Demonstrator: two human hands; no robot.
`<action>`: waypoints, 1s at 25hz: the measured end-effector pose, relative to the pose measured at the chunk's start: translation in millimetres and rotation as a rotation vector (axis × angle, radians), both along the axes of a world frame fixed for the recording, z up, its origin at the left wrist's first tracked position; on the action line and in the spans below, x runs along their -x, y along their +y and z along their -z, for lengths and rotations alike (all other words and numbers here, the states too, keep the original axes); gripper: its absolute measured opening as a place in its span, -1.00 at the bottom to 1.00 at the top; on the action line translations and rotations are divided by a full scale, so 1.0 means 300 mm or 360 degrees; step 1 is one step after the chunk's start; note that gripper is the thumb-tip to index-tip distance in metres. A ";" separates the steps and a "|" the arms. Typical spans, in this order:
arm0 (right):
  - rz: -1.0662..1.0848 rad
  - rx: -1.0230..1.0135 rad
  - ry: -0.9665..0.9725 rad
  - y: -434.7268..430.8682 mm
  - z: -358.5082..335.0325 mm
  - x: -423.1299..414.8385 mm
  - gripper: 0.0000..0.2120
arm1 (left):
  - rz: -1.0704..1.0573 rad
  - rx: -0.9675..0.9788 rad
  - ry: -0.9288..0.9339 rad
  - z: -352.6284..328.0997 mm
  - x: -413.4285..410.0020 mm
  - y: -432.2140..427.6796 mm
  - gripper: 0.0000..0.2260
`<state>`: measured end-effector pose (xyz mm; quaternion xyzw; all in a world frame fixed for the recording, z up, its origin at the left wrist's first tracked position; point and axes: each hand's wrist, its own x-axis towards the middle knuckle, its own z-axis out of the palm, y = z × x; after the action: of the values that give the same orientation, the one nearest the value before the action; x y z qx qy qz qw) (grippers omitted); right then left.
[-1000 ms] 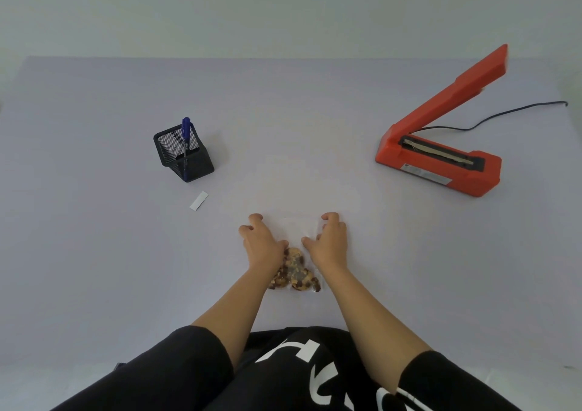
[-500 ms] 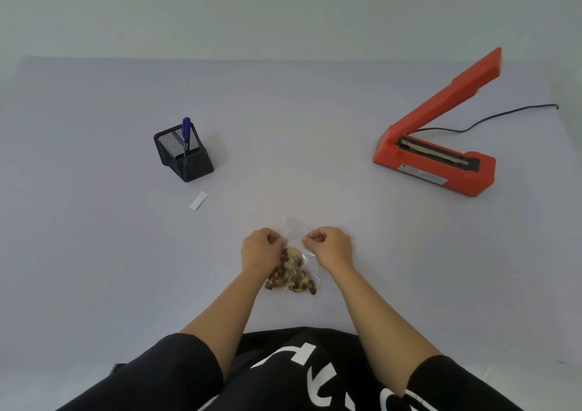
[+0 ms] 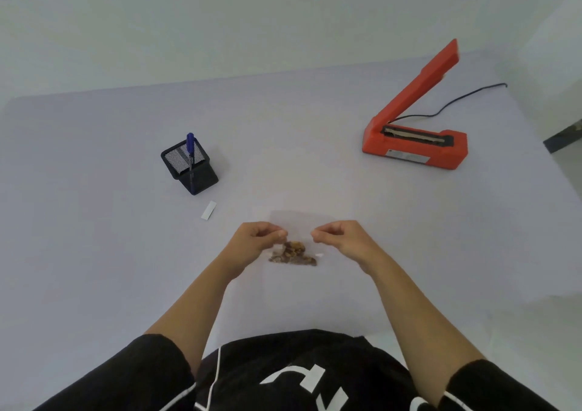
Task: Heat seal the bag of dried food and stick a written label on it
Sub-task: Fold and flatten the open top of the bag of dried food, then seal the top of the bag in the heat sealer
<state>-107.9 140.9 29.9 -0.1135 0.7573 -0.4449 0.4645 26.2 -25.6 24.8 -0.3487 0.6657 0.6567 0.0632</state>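
Observation:
A small clear bag (image 3: 296, 231) with brown dried food (image 3: 293, 254) in its lower part hangs just above the table in front of me. My left hand (image 3: 256, 240) pinches its left edge and my right hand (image 3: 341, 239) pinches its right edge, thumb against forefinger. The open mouth of the bag points away from me. An orange heat sealer (image 3: 415, 147) stands at the far right with its arm raised. A small white label (image 3: 208, 210) lies on the table left of the bag. A blue pen (image 3: 190, 155) stands in a black mesh holder (image 3: 190, 168).
The sealer's black cord (image 3: 456, 102) runs back to the table's far right edge. The table (image 3: 94, 253) is covered in pale lilac. A dark floor strip (image 3: 563, 138) shows beyond the right edge.
My hands went from lying flat on the bag to pinching its two sides. The bag has come up off the table, and the hands have spread a little apart.

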 end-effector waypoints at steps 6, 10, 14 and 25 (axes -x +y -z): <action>0.0357 0.0133 0.0013 0.087 -0.129 -0.040 -0.97 | 0.0254 0.0013 0.0160 -0.097 0.064 -0.001 -0.82; 0.0773 0.0192 -0.0135 0.170 -0.142 0.002 -0.94 | 0.0247 -0.0138 0.0288 -0.103 0.162 0.079 -0.80; 0.0984 0.0359 -0.0127 0.229 -0.149 0.133 -0.92 | 0.0016 -0.0278 0.0340 -0.109 0.323 0.211 -0.83; 0.0847 0.0262 0.0040 0.428 -0.112 0.626 -0.88 | -0.0334 -0.0102 0.0224 -0.085 0.796 0.487 -0.84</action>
<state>-295.6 269.2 63.5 0.0465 0.7274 -0.6099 0.3110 -212.8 120.6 50.2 -0.3673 0.6071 0.7034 -0.0415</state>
